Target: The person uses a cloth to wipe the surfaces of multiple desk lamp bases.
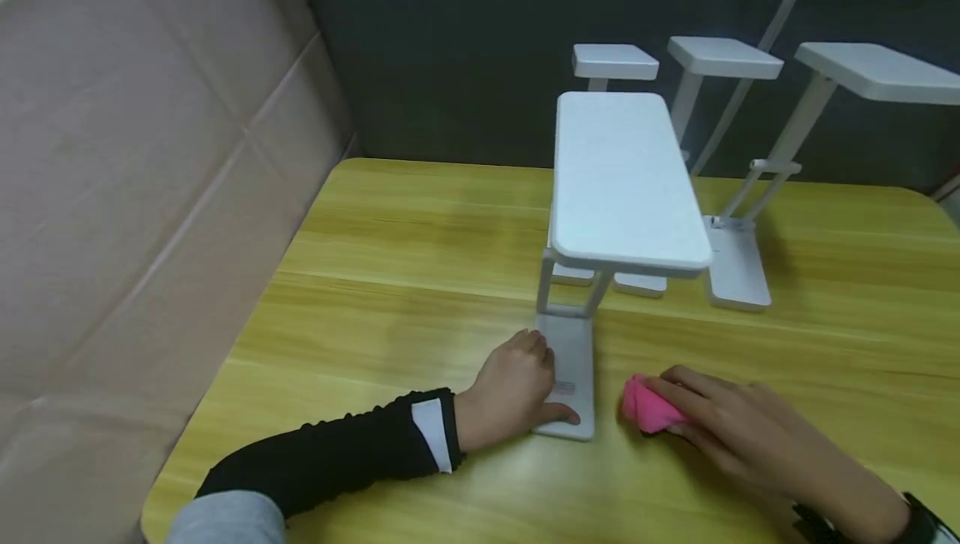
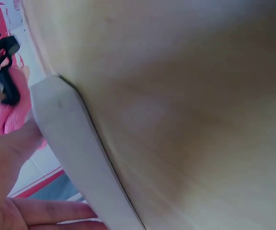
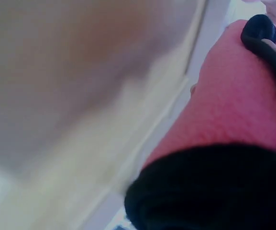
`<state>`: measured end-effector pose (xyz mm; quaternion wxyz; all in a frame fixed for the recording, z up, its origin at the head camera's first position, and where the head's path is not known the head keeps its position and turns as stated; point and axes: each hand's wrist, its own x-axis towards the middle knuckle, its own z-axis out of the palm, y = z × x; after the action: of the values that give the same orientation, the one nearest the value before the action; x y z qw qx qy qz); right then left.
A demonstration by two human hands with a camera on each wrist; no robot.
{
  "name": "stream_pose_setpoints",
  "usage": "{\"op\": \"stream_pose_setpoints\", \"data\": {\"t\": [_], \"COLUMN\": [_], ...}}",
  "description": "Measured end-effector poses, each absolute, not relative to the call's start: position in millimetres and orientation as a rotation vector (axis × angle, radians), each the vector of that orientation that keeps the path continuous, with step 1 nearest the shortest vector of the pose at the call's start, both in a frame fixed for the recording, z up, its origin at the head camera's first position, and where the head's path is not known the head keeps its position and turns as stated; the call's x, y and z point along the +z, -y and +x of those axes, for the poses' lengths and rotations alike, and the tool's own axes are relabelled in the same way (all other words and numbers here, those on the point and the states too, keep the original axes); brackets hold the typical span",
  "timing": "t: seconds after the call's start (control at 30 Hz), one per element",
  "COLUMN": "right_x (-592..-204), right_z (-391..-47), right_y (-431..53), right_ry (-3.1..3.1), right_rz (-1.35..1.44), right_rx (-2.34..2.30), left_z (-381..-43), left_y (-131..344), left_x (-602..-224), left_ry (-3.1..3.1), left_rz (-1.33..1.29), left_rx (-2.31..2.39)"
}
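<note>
A white folding stand (image 1: 626,182) with a flat rectangular top rises from a slim base on the wooden table. My left hand (image 1: 513,381) holds that base, fingers at its left side and thumb across its front part. The left wrist view shows the base's edge (image 2: 75,139) up close beside thumb and fingers. Bunched in my right hand (image 1: 738,423) is a pink cloth (image 1: 648,404), gripped low over the table just right of the base. The cloth (image 3: 228,100) looks fuzzy with dark edging in the right wrist view.
Three similar white stands stand behind, one of them at the right with its base (image 1: 738,265) in plain sight. The yellow wood-grain table (image 1: 435,236) meets a dark backdrop (image 1: 450,52) at the back and a pale covered wall (image 1: 150,194) on the left.
</note>
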<state>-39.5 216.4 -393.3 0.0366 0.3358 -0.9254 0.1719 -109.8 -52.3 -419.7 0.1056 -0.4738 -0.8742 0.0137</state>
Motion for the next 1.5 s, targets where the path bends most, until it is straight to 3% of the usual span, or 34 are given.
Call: {"op": "stream_pose_setpoints", "data": {"t": [0.27,0.43,0.7,1.2,1.5], "right_x": [-390,-402,-408,-394,-383], "right_z": [-105,-117,-103,-43,-33], "right_y": [-179,-163,-159,-163,-162], "right_ry": [2.83,2.827,2.851,2.834,2.827], "right_rz": [1.157,1.082,0.992,1.19,1.463], "right_rx": [0.428,0.279,0.339,0.439,0.671], "left_z": [-143,-142,-133,-129,-131], "left_y": [78,83,81,79,78], "left_x": [-413,-416,-416,-410,-412], "left_ry": [2.776,2.844,2.873,2.864,2.907], "left_rz": [-1.462,-1.558,-1.511,-1.502,-1.519], "left_rx": [-0.024,-0.058,-0.097,-0.075,-0.109]}}
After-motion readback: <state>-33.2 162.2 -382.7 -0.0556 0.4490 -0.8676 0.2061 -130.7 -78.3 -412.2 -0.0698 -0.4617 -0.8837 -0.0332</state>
